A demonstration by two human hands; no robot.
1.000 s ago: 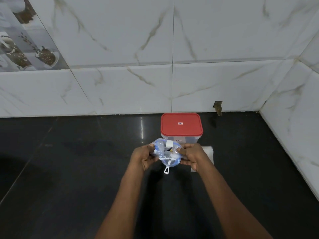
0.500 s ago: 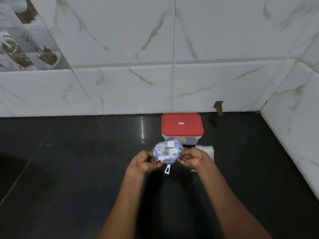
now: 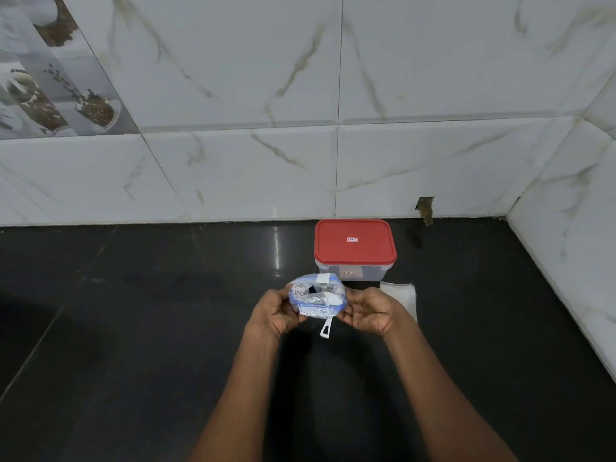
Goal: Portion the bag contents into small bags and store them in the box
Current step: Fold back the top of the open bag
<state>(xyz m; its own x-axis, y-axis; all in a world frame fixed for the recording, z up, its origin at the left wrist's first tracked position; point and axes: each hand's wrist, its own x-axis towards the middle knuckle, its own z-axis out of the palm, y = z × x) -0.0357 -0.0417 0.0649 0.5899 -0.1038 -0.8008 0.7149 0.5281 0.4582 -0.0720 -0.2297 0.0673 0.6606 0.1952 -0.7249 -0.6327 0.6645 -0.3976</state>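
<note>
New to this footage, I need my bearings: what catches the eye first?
The closed red-lidded box stands out on the black counter by the tiled wall. In front of it, the left hand and right hand hold a clear, blue-printed bag between them. Flat white sheets lie beside the right hand.

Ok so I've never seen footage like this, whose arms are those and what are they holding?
No machine here: the one camera sits on a person's head, looking forward and down, so those arms are the person's own. The left hand and right hand both grip a crumpled clear bag with blue print, a white tab hanging from it. Behind it, on the black counter, stands a clear box with its red lid on. Flat whitish sheets, perhaps small bags, lie by the right hand.
</note>
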